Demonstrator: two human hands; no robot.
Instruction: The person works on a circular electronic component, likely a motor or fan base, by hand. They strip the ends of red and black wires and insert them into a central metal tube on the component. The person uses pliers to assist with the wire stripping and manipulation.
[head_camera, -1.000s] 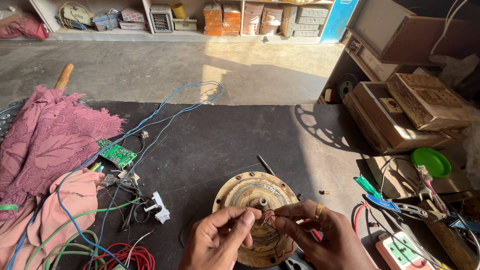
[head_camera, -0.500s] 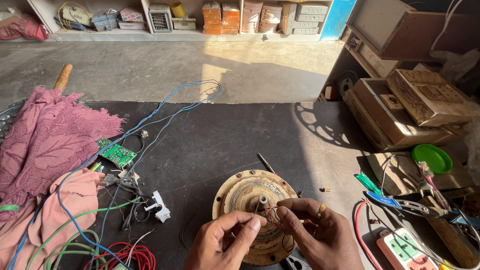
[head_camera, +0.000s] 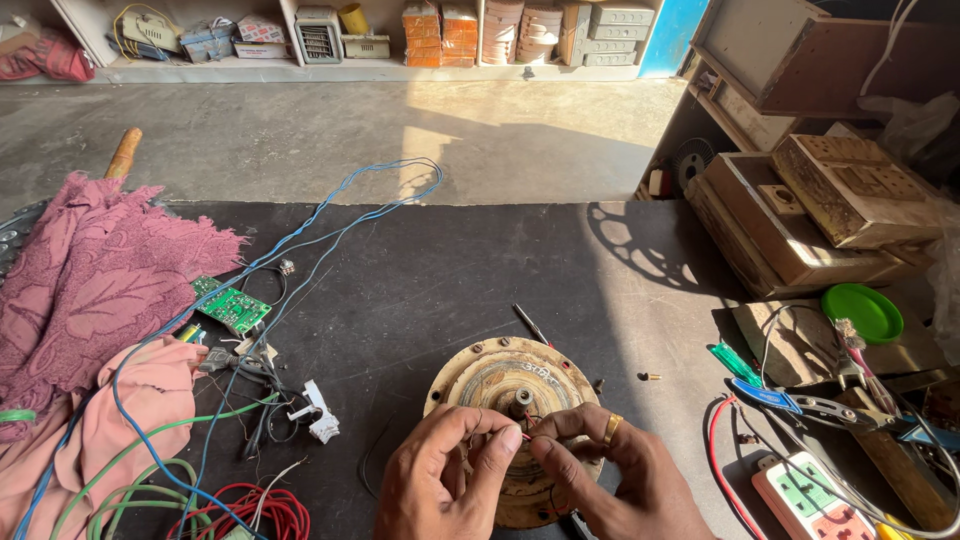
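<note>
Two hands meet at the bottom centre of the frame: our left hand and right hand each pinch thin red wires between thumb and forefinger. Both hover over the near half of the round, dusty fan motor (its shaft stands just above our fingertips). A green circuit board lies well apart, at left.
</note>
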